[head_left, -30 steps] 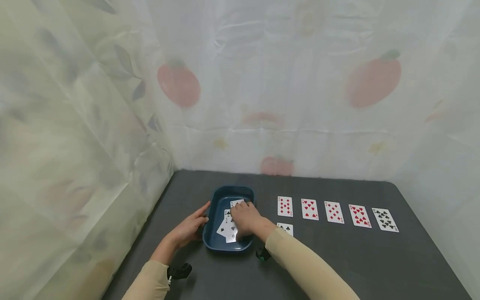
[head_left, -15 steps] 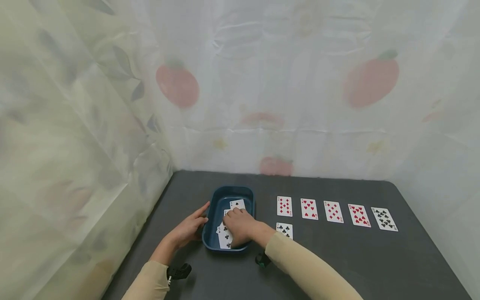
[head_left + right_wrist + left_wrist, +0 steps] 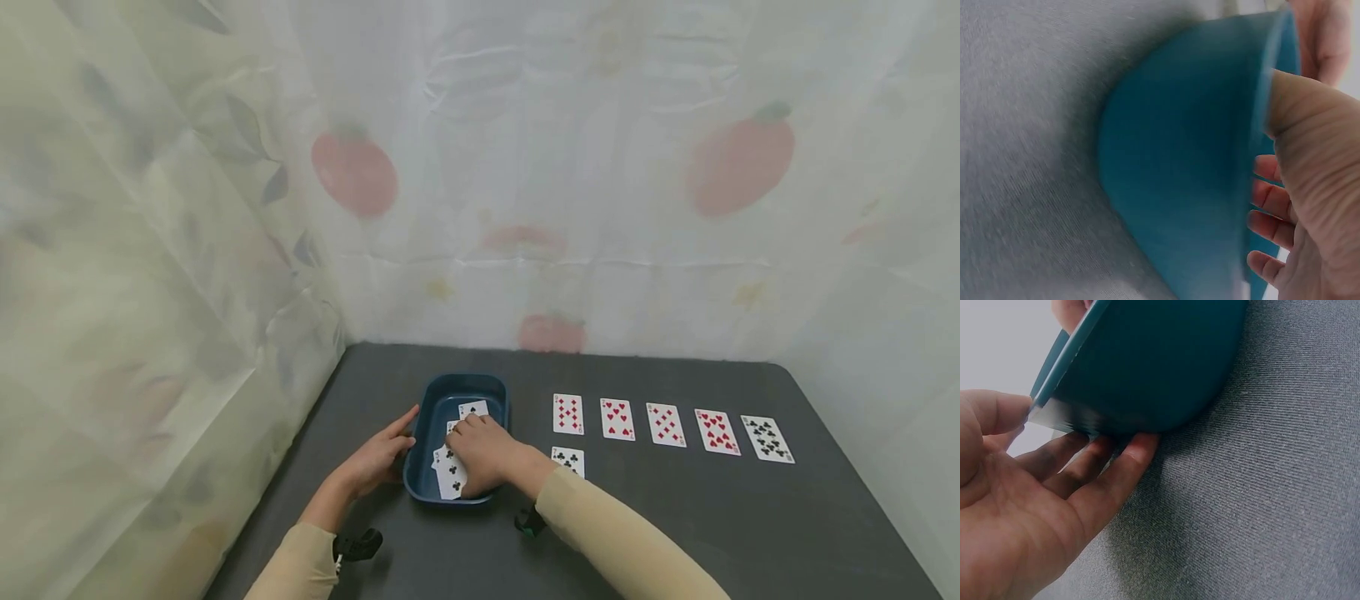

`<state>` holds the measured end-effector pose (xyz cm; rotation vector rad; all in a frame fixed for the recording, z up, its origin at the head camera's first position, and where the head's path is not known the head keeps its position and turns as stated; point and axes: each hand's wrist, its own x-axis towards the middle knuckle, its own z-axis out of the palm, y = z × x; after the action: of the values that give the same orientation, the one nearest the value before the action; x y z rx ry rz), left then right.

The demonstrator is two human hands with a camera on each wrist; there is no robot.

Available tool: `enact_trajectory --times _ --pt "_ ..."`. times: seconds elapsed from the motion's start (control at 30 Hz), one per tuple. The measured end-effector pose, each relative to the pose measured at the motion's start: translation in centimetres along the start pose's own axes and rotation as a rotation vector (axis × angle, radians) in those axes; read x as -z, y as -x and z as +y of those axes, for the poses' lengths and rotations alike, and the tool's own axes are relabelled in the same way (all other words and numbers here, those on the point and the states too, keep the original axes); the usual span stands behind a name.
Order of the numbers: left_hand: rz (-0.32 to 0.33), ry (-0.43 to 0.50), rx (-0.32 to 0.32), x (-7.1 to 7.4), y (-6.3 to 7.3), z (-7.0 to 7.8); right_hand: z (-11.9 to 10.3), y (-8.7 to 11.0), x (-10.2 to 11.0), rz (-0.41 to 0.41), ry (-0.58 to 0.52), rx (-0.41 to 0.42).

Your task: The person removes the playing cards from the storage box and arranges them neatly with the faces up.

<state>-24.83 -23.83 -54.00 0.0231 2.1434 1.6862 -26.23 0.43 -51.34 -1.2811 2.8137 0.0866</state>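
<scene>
A dark blue tray [image 3: 431, 429] stands on the left part of the dark table, with several playing cards in it. My left hand [image 3: 372, 461] is at its left side: in the left wrist view the thumb [image 3: 1007, 411] touches the rim and the fingers rest against the outer wall. Inside the tray my right hand [image 3: 486, 454] is bent over a clubs card [image 3: 451, 477], thumb toward the near end and fingertips toward the far end. A spade card [image 3: 472, 408] shows beyond the fingers. The tray wall [image 3: 1172, 144] hides the right fingertips in the right wrist view.
To the tray's right, a row of face-up cards runs across the table: a diamonds card [image 3: 567, 414], a hearts card [image 3: 617, 418], and several more, ending with a clubs card [image 3: 768, 438]. Another clubs card [image 3: 567, 461] lies nearer. A patterned curtain [image 3: 450, 208] hangs behind.
My right hand has shifted toward me and slightly left inside the tray, and the clubs card under it has slid the same way. The left hand and the tray have stayed in place.
</scene>
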Motion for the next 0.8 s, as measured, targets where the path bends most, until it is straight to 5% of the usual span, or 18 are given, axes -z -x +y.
enact_trajectory --times 0.37,0.8 --pt "-0.010 0.040 0.005 0.0 -0.2 0.1 4.5 4.0 3.7 0.135 -0.128 -0.049" --pt "-0.037 0.022 0.022 0.3 -0.3 0.5 11.8 13.6 3.5 0.199 -0.216 -0.227"
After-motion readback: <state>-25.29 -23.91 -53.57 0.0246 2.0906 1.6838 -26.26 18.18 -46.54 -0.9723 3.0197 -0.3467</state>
